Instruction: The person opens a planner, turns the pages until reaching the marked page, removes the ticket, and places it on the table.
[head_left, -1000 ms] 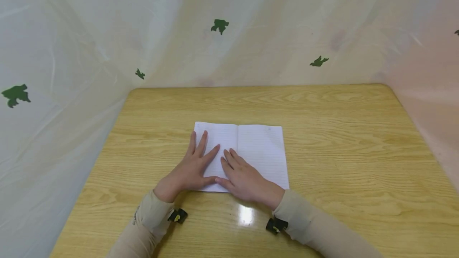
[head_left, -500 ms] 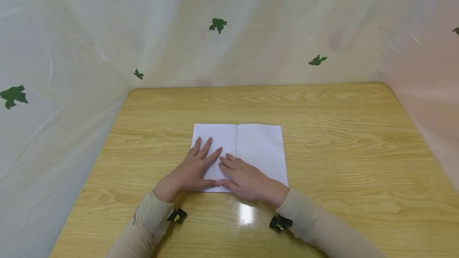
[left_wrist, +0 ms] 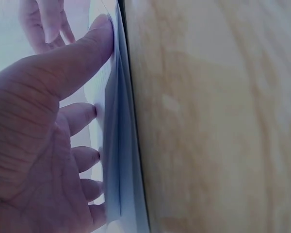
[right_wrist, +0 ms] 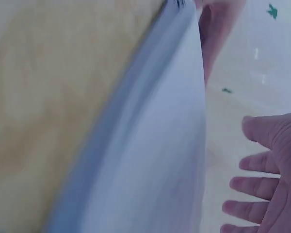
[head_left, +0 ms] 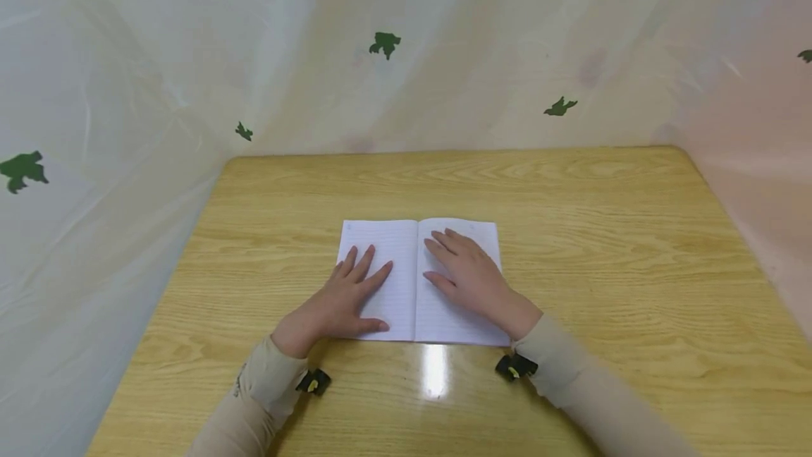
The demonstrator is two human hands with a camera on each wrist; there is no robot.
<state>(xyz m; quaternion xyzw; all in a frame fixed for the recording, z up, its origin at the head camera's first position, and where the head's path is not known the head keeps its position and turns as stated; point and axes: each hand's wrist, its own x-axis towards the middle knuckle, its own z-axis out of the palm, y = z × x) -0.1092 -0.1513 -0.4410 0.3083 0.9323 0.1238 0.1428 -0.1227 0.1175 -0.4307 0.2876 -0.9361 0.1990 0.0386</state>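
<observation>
An opened notebook [head_left: 406,231] with lined white pages lies flat near the middle of the table. My left hand [head_left: 339,302] rests on its left page, fingers spread and thumb pointing toward the centre fold. In the left wrist view, the left fingertips [left_wrist: 89,158] press on the page beside the notebook's near edge [left_wrist: 123,145]. Over the right page is my right hand [head_left: 476,277], its fingers extended toward the upper part of the fold. The right wrist view shows the right fingers [right_wrist: 252,187] straight and apart, with the notebook's page edges [right_wrist: 150,145] alongside.
The wooden table [head_left: 603,231] extends around the notebook on all sides. A pale curtain [head_left: 457,76] with green bird-like shapes hangs behind it and along both sides. Small black wrist cameras [head_left: 314,381] are strapped at both sleeves.
My right hand has moved from the left page beside the left thumb, rightward and away from me, over the right page. The left hand slid slightly toward me and stays on the left page.
</observation>
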